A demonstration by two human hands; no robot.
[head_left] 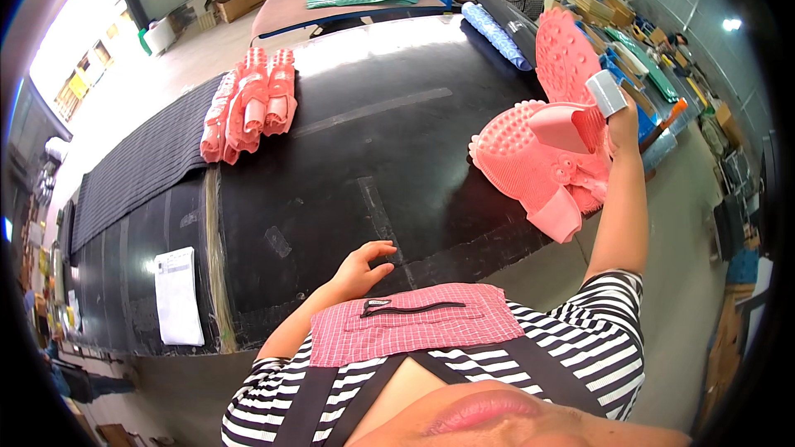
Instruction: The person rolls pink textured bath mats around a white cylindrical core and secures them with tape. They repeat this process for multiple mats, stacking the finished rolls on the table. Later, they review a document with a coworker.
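Right hand point(623, 127): grasped a grey piece point(608, 94) right by the pink mats; whether it also gripped a mat, I could not tell.
Left hand point(363, 270): released, fingers loosely spread over the near edge of the black table point(356, 174).
Pink mats point(517, 157): lay at the table's right edge, studded, with smooth flaps.
Pink rolls point(252, 108): lay bunched at the table's far left.
Paper point(178, 296): lay near the left front edge.
Blue roll point(495, 33): rested at the far right.
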